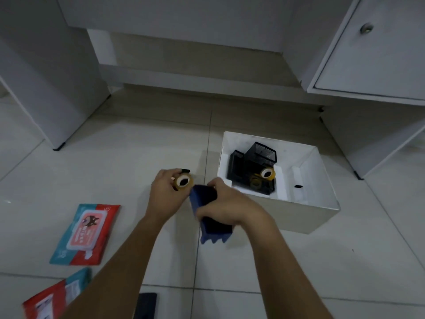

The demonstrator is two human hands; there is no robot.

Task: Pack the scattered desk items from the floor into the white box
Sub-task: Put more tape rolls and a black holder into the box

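The open white box (305, 217) sits on the tiled floor at the centre right. Inside it stands a black mesh desk organiser (253, 164) with a yellowish tape roll (267, 174) on it. My left hand (164, 192) is closed around another yellowish tape roll (184, 181), just left of the box. My right hand (226, 207) grips a dark blue ridged object (211, 229) above the floor, in front of the box's near left corner. The two hands almost touch.
Two red-and-teal wet-wipe packs lie on the floor at the left (86, 233) and lower left (53, 295). A dark flat item (146, 305) lies by the bottom edge. White desk legs (57, 88) and a cabinet (377, 54) stand behind.
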